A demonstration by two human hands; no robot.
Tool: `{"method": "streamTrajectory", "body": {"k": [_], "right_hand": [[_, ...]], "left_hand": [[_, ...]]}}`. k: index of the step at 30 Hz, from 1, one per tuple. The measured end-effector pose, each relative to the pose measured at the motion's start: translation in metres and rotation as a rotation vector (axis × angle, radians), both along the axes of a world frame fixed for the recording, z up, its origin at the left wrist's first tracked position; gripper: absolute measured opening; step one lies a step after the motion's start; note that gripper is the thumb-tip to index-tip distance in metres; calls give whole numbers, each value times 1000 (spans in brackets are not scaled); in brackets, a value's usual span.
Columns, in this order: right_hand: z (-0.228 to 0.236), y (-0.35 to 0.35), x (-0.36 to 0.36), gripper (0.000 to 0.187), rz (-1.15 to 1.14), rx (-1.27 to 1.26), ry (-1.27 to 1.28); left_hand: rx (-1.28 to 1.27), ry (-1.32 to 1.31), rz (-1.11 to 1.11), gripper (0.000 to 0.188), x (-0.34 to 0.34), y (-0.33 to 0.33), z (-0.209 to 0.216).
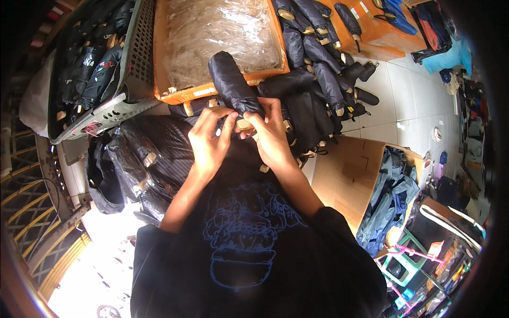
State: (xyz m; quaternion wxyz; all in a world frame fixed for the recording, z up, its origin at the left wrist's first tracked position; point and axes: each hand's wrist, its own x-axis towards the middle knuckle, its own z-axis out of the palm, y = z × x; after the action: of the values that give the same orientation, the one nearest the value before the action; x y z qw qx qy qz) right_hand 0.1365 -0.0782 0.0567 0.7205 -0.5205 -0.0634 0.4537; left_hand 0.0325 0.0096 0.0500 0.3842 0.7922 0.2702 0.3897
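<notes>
A folded compact umbrella (231, 79) in dark navy cloth points up and away from me, tilted slightly left. Its pale, wood-coloured handle end (244, 124) faces me. My right hand (271, 137) is closed round this lower end, the thumb pressed near the handle. On the other side, my left hand (210, 139) pinches with thumb and forefinger at the edge of the cloth beside the handle; what exactly lies between those fingertips is too small to make out. Many similar dark umbrellas (305, 114) lie heaped just beyond my right hand.
An orange-edged box (220, 93) lined with clear plastic stands ahead. A grey perforated crate (139, 58) of umbrellas is at the left, above black plastic bags (154, 143). To the right sits an open cardboard box (347, 177) with dark blue cloth; white floor tiles (400, 90) lie beyond.
</notes>
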Motion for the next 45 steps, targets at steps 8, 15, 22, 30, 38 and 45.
{"method": "streamTrajectory", "body": {"k": [8, 15, 22, 30, 38, 45], "right_hand": [[-25, -8, -14, 42, -69, -80, -63], [-24, -21, 2, 48, 95, -118, 91], [-53, -31, 11, 58, 243, 16, 438], [-37, -28, 2, 65, 334, -250, 153], [-43, -17, -18, 63, 264, -314, 156], [-45, -13, -22, 59, 274, -337, 115]], "left_hand": [[-396, 249, -23, 15, -5, 1, -10], [-61, 189, -139, 9, -6, 0, -22], [-141, 131, -247, 18, -14, 1, -31], [-40, 207, -211, 25, -32, -5, -46], [140, 116, 26, 25, -41, -21, -76], [363, 191, -124, 26, -44, 3, -71]]}}
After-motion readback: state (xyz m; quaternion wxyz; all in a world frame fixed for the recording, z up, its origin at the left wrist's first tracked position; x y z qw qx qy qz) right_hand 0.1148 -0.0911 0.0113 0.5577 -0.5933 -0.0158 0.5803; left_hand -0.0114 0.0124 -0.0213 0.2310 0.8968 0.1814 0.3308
